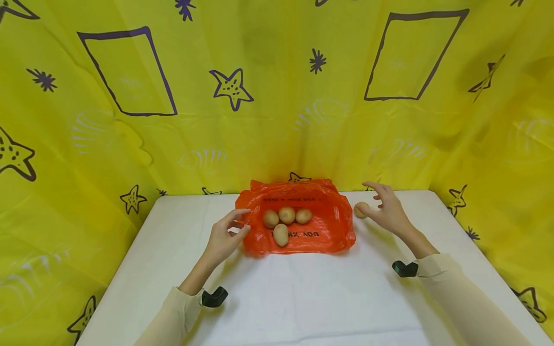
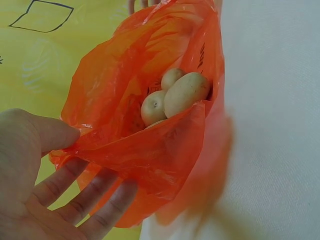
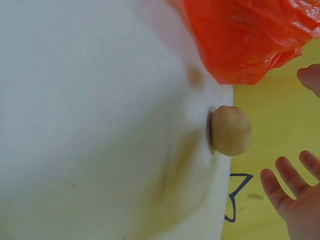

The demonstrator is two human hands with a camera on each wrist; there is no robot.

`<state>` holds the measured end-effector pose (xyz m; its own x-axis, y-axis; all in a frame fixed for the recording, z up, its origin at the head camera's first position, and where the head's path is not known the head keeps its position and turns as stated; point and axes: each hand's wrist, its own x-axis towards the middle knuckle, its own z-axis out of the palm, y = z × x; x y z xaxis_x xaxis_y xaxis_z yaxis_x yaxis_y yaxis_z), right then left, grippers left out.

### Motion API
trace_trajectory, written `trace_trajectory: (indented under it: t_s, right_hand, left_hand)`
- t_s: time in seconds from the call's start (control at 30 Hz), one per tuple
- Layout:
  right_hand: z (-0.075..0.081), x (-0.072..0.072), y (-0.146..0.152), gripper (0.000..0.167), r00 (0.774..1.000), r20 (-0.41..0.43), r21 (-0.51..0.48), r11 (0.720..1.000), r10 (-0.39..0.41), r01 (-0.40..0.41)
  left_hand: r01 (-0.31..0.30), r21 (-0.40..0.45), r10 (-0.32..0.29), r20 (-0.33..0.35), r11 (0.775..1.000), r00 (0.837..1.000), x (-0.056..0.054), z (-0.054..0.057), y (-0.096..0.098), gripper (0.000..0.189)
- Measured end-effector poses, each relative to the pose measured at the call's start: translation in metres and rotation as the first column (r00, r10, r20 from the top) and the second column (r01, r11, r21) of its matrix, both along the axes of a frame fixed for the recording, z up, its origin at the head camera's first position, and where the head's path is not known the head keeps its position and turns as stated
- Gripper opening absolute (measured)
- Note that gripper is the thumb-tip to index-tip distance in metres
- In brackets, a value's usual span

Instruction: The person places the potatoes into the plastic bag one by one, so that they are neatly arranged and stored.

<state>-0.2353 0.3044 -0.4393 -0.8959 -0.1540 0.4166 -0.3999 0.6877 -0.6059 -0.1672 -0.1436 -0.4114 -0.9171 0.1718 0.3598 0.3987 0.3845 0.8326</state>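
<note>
A red plastic bag [image 1: 335, 226] lies on its side with its mouth facing me, and several potatoes [image 1: 281, 235] sit inside it. My left hand [image 1: 225, 240] pinches the bag's left edge; in the left wrist view the thumb [image 2: 57, 134] lies on the near side of the film and the fingers pass behind it. One more potato [image 3: 231, 131] rests on the table just right of the bag. Close over this potato is my right hand [image 1: 391, 216], thumb and fingers spread apart, holding nothing.
The white tabletop [image 1: 303, 298] stretches in front of the bag. Yellow curtains [image 1: 268, 134] with drawn stars and fish rise right behind the bag and along both sides. A dark wrist camera [image 1: 214, 297] sits below the left wrist, another [image 1: 405, 269] at the right.
</note>
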Motion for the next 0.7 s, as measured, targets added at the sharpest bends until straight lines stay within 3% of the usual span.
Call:
trace_trajectory:
  t_s: [0.33, 0.7]
  right_hand:
    - [-0.022, -0.011, 0.009, 0.070, 0.994, 0.107, 0.024, 0.999, 0.032, -0.035]
    - [-0.030, -0.012, 0.013, 0.062, 0.960, 0.280, 0.071, 0.997, -0.020, 0.000]
  left_hand:
    - [-0.008, 0.002, 0.008, -0.010, 1.000, 1.000, 0.000, 0.000, 0.000, 0.033]
    - [0.001, -0.003, -0.002, -0.030, 1.000, 1.000, -0.001, 0.001, -0.001, 0.033]
